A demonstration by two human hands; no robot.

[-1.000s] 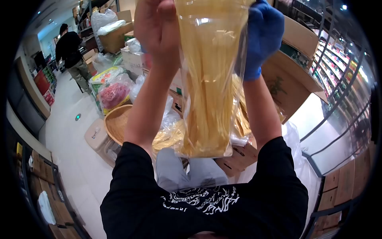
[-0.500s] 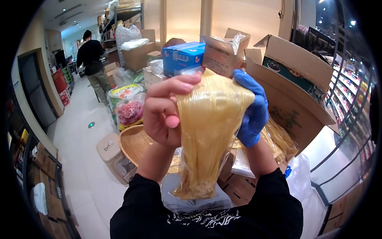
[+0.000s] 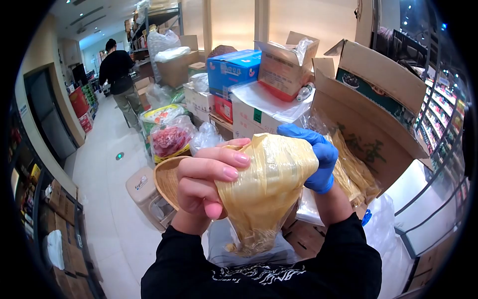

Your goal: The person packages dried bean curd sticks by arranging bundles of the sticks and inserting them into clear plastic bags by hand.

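A clear plastic bag of yellow, ridged strips that look like dried tofu skin (image 3: 271,184) hangs in front of my chest, wide at the top and narrowing to a crumpled lower end. Bare, my left hand (image 3: 209,174) grips its upper left side with curled fingers. My right hand (image 3: 316,157), in a blue glove, closes around the upper right corner. More of the same yellow strips in clear plastic (image 3: 351,174) lie beyond my right wrist. Partly behind my left hand is a round woven basket (image 3: 167,179).
A large open cardboard box (image 3: 373,119) stands at the right, with a white box (image 3: 264,114) and a blue box (image 3: 233,72) farther back. Left of the basket is a beige bin (image 3: 142,187). A person in black (image 3: 117,72) stands down the aisle with their back turned.
Both hands have lowered the bag, and its top now tips toward me. The white box behind it has come into sight. The view has shifted slightly.
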